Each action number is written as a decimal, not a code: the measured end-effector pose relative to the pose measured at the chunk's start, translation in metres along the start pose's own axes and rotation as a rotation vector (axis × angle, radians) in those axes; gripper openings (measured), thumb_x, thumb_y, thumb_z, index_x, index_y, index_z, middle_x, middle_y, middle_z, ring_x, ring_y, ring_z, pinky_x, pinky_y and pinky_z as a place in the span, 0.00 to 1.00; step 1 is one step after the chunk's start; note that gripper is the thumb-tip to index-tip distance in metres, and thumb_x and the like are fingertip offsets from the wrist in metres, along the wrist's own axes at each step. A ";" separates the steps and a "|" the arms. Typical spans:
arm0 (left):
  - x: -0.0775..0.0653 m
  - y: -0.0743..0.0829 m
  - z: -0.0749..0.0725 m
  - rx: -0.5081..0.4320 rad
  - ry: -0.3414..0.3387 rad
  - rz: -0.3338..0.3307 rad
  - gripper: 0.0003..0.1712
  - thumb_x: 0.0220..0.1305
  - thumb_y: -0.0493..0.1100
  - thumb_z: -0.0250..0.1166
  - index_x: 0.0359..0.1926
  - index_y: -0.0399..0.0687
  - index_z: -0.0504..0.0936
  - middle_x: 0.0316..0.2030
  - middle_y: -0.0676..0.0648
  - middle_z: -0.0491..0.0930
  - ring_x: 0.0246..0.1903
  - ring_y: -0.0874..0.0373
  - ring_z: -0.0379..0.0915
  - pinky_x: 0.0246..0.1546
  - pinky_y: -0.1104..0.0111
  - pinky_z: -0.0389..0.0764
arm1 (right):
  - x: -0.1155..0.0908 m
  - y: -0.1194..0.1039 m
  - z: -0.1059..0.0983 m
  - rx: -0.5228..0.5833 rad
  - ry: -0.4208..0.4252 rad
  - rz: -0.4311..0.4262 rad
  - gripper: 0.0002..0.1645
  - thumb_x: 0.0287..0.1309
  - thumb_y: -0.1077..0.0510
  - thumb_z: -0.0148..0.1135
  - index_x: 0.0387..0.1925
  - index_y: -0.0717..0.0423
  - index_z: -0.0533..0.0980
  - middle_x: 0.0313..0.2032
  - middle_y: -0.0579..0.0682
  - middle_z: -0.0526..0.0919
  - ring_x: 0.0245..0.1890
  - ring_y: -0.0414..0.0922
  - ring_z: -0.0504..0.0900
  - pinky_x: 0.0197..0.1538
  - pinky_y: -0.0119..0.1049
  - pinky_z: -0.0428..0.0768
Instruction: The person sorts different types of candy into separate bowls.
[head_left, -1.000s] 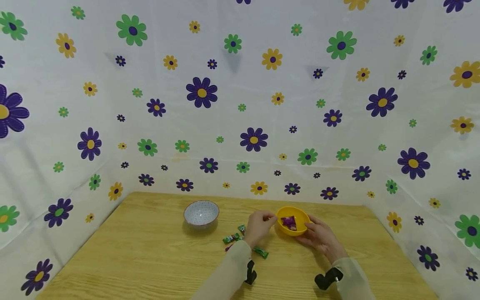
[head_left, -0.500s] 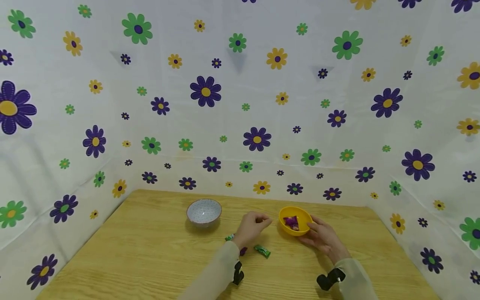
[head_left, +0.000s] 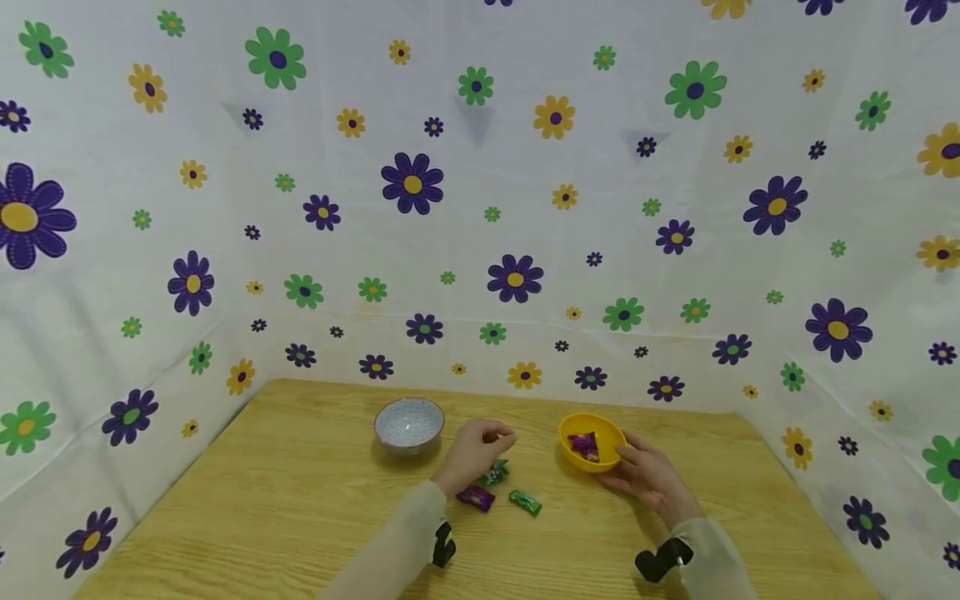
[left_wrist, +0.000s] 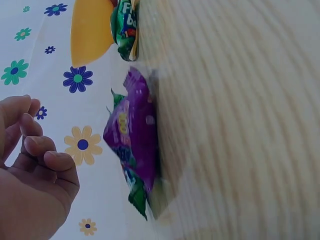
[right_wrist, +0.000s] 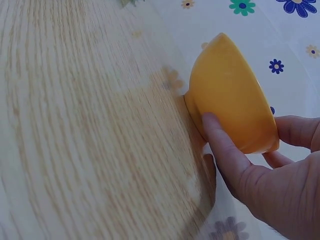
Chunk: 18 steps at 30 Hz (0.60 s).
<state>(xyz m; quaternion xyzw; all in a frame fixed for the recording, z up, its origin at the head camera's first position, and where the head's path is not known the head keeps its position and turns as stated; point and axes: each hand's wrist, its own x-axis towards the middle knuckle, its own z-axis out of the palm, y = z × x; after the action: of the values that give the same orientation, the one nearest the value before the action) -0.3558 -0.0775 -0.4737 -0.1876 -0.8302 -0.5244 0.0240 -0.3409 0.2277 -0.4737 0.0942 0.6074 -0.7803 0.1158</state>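
Observation:
My left hand is over the table just above the wrapped candies, its fingers loosely bent with nothing between them. Below it lie a purple-wrapped candy and a green one, partly covered by the hand; another green candy lies to the right. In the left wrist view the purple candy overlaps green wrappers. My right hand holds the yellow bowl from its right side, thumb against the outer wall and fingers at the rim. Purple candies lie inside that bowl.
A patterned grey-blue bowl with a reddish rim stands at the back, left of my left hand. The wooden table is enclosed at the back and sides by a white flowered cloth.
My left hand has moved left from the yellow bowl's rim to above the candies, uncovering the purple one. My right hand keeps holding the yellow bowl. The head view has shifted slightly.

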 end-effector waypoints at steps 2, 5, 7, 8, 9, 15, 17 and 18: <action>-0.003 -0.001 -0.005 -0.015 0.001 -0.013 0.15 0.70 0.47 0.61 0.48 0.42 0.85 0.35 0.40 0.82 0.26 0.61 0.70 0.26 0.71 0.74 | 0.000 0.000 0.001 -0.001 0.007 0.000 0.37 0.74 0.62 0.45 0.77 0.55 0.45 0.75 0.67 0.49 0.71 0.65 0.58 0.61 0.55 0.73; -0.007 -0.001 -0.013 -0.028 -0.006 -0.009 0.15 0.69 0.45 0.61 0.49 0.40 0.84 0.36 0.36 0.82 0.26 0.58 0.70 0.26 0.71 0.73 | 0.000 0.000 0.002 -0.001 0.003 -0.003 0.37 0.74 0.61 0.45 0.77 0.55 0.44 0.75 0.67 0.49 0.71 0.65 0.58 0.61 0.55 0.73; -0.010 -0.001 -0.018 0.006 -0.011 0.003 0.14 0.69 0.44 0.61 0.49 0.41 0.84 0.36 0.38 0.82 0.27 0.59 0.69 0.27 0.72 0.73 | 0.000 0.000 0.002 0.004 0.002 -0.006 0.37 0.74 0.62 0.45 0.77 0.55 0.44 0.75 0.67 0.49 0.71 0.65 0.58 0.61 0.55 0.73; -0.011 -0.001 -0.021 0.020 -0.017 0.009 0.14 0.69 0.44 0.62 0.49 0.41 0.84 0.36 0.38 0.83 0.27 0.59 0.69 0.27 0.72 0.73 | 0.000 0.000 0.002 0.005 0.001 -0.007 0.37 0.74 0.62 0.45 0.78 0.55 0.44 0.75 0.67 0.49 0.71 0.65 0.58 0.61 0.55 0.73; -0.012 -0.001 -0.024 0.029 -0.024 0.008 0.14 0.69 0.45 0.62 0.49 0.41 0.84 0.36 0.38 0.83 0.27 0.59 0.70 0.26 0.72 0.73 | 0.000 0.000 0.002 0.005 -0.003 -0.008 0.37 0.74 0.62 0.44 0.78 0.55 0.44 0.75 0.67 0.49 0.71 0.65 0.58 0.61 0.55 0.73; -0.020 -0.007 -0.036 0.066 -0.057 -0.010 0.14 0.68 0.46 0.63 0.48 0.44 0.85 0.36 0.40 0.84 0.26 0.60 0.70 0.26 0.71 0.74 | -0.001 0.000 0.001 0.000 -0.005 -0.005 0.36 0.75 0.62 0.43 0.78 0.55 0.44 0.75 0.67 0.48 0.72 0.65 0.57 0.61 0.55 0.73; -0.022 -0.009 -0.039 0.075 -0.070 -0.007 0.13 0.68 0.46 0.63 0.46 0.43 0.86 0.34 0.42 0.83 0.26 0.61 0.69 0.27 0.71 0.74 | -0.002 0.000 0.001 0.003 -0.005 -0.002 0.36 0.75 0.62 0.43 0.78 0.55 0.43 0.75 0.67 0.48 0.72 0.65 0.57 0.61 0.56 0.72; -0.023 -0.010 -0.040 0.084 -0.077 -0.015 0.12 0.67 0.46 0.64 0.46 0.44 0.86 0.34 0.43 0.83 0.27 0.62 0.69 0.27 0.72 0.74 | -0.002 0.001 0.001 0.006 -0.005 0.000 0.36 0.75 0.62 0.43 0.78 0.55 0.43 0.75 0.67 0.48 0.72 0.65 0.57 0.61 0.56 0.72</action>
<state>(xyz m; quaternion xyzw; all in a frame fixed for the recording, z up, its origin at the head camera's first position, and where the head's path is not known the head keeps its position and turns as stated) -0.3442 -0.1231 -0.4696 -0.2000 -0.8533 -0.4815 -0.0041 -0.3389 0.2264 -0.4733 0.0926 0.6046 -0.7825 0.1168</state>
